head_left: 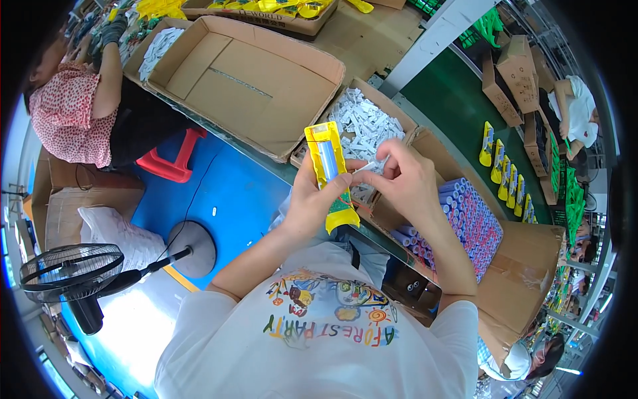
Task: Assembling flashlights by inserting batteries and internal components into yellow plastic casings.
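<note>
My left hand (310,203) is wrapped round a yellow plastic housing (313,133), held upright in front of me with its hollow side showing. Inside the housing sit a pale blue cylindrical battery cell (327,159) and a green circuit board (341,203), with thin red wires near them. At the housing's right edge, my right hand (403,181) pinches a small white plastic piece (365,167) between thumb and fingers. Behind that hand lies a carton of many similar white pieces (365,120).
A large shallow carton (266,53) lies at the far left of the bench. Right of me, a carton holds purple-wrapped cells (468,223). Yellow housings (508,179) line the green belt (442,86). A fan (73,272) and red stool (174,159) stand left; co-workers sit nearby.
</note>
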Available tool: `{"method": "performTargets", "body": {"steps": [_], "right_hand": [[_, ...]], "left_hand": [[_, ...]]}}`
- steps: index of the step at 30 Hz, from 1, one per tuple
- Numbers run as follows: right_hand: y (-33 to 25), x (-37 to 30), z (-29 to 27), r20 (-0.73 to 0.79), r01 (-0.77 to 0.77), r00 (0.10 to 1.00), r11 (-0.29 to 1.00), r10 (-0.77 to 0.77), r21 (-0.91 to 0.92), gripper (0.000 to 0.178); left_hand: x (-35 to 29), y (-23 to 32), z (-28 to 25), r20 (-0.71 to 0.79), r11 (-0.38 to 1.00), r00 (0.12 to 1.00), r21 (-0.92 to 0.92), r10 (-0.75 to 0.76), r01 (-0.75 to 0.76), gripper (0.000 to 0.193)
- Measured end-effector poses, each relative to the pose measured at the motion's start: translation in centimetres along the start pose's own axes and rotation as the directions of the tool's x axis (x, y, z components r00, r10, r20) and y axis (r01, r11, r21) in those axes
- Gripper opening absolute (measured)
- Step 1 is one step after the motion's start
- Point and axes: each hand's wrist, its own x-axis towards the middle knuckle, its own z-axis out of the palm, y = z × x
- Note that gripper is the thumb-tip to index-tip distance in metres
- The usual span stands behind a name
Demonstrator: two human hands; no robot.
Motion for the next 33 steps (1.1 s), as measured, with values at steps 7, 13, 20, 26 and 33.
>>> {"method": "performTargets", "body": {"steps": [7,13,20,26,33], "right_hand": [[0.8,0.6,-1.0,-0.049,0.165,0.982,0.961,-0.18,-0.221,0.024],[0.4,1.6,0.0,0.181,-0.211,0.971,0.913,0.156,0.348,0.032],[1.6,1.6,-0.6,0.171,-0.178,0.973,0.976,0.155,0.128,0.027],[3.0,0.7,-0.6,0.019,-0.107,0.994,0.88,0.111,0.462,0.015],[7.5,0.9,-4.9,0.319,-0.34,0.933,0.703,0.167,0.625,0.018]], "left_hand": [[0.7,-1.3,-0.6,0.102,0.965,0.988,0.224,0.114,-0.134,0.046],[0.3,-1.4,-0.5,0.172,0.976,0.979,0.204,-0.108,0.071,0.034],[0.6,-0.6,-1.7,0.324,0.952,0.934,0.303,-0.151,0.048,0.033],[1.3,-1.8,0.9,0.37,0.98,0.912,0.144,-0.179,0.133,0.029],[4.2,-3.0,3.3,0.46,0.933,0.812,0.182,-0.36,0.31,0.041]]}}
